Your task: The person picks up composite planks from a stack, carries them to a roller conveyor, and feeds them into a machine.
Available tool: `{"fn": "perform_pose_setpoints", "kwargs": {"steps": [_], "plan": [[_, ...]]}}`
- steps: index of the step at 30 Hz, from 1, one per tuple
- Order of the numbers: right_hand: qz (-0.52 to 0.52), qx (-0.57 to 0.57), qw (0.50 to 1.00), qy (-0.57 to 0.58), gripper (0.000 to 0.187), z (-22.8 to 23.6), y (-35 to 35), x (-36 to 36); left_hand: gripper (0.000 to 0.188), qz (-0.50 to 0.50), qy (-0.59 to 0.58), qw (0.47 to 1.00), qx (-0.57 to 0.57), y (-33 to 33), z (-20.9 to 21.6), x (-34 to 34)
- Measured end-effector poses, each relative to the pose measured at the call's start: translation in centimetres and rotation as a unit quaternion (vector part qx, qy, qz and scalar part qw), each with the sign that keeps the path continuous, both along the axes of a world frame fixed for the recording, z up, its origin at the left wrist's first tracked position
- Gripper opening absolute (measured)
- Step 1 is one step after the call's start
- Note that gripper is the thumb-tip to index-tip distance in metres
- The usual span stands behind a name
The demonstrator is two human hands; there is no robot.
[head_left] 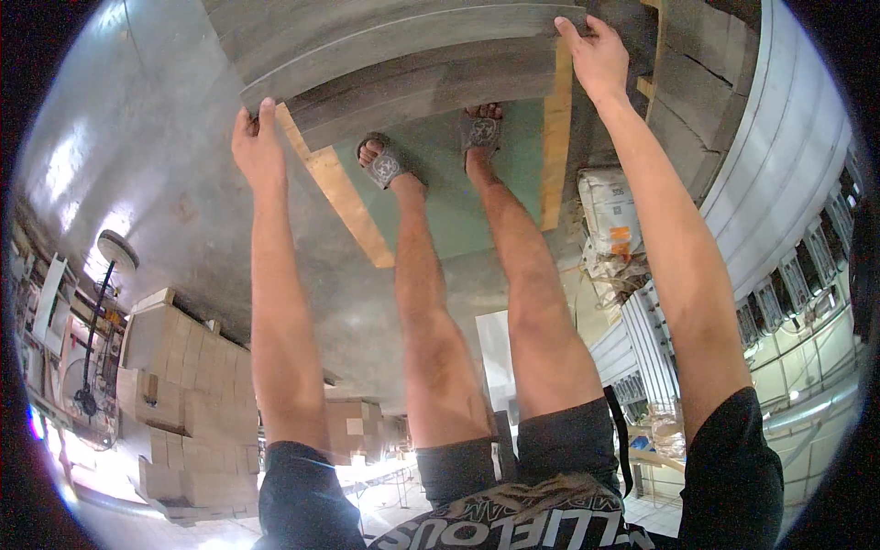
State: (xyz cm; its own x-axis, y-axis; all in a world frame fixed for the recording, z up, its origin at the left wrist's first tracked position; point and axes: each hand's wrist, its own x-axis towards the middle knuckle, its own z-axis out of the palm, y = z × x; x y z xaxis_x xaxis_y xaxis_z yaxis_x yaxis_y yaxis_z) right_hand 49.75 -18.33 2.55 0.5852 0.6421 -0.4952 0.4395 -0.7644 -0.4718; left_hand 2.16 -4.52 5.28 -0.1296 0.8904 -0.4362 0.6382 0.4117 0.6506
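Observation:
A long grey plank spans the top of the view, bowed by the lens. My left hand is closed on its left end, thumb on top. At the opposite end, my right hand grips the plank with the thumb along its upper side. Just below lies another dark grey board, partly covered by the held one; whether the two touch, I cannot tell. Under these is a green sheet bordered by light wooden strips, with my sandalled feet on it.
Stacked cardboard boxes stand at the lower left, near a wheeled black pole. A white sack sits right of the green sheet. Farther right are grey stacked packs and long pale panels. Shiny grey floor extends leftward.

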Motion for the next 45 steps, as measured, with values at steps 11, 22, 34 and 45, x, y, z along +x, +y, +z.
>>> {"fn": "perform_pose_setpoints", "kwargs": {"steps": [11, 22, 34, 45], "plan": [[-0.036, 0.082, 0.983, -0.159, 0.067, 1.5, -1.9, -3.8, 0.065, 0.002, 0.17, 0.979, 0.108, -4.2, 0.4, -0.1], [-0.1, -0.121, 0.987, 0.02, 0.076, -3.9, -2.3, -3.2, 0.069, -0.058, 0.144, 0.988, -0.018, -2.9, -10.5, -2.3], [-0.132, -0.117, 0.973, 0.15, 0.068, -0.6, 1.8, -1.3, 0.029, 0.131, -0.19, 0.97, -0.074, -0.4, -9.7, -3.7], [-0.352, 0.029, 0.857, 0.376, 0.067, -6.0, -0.7, 2.3, 0.029, 0.125, -0.131, 0.973, -0.142, 0.7, -9.8, -5.6]]}}
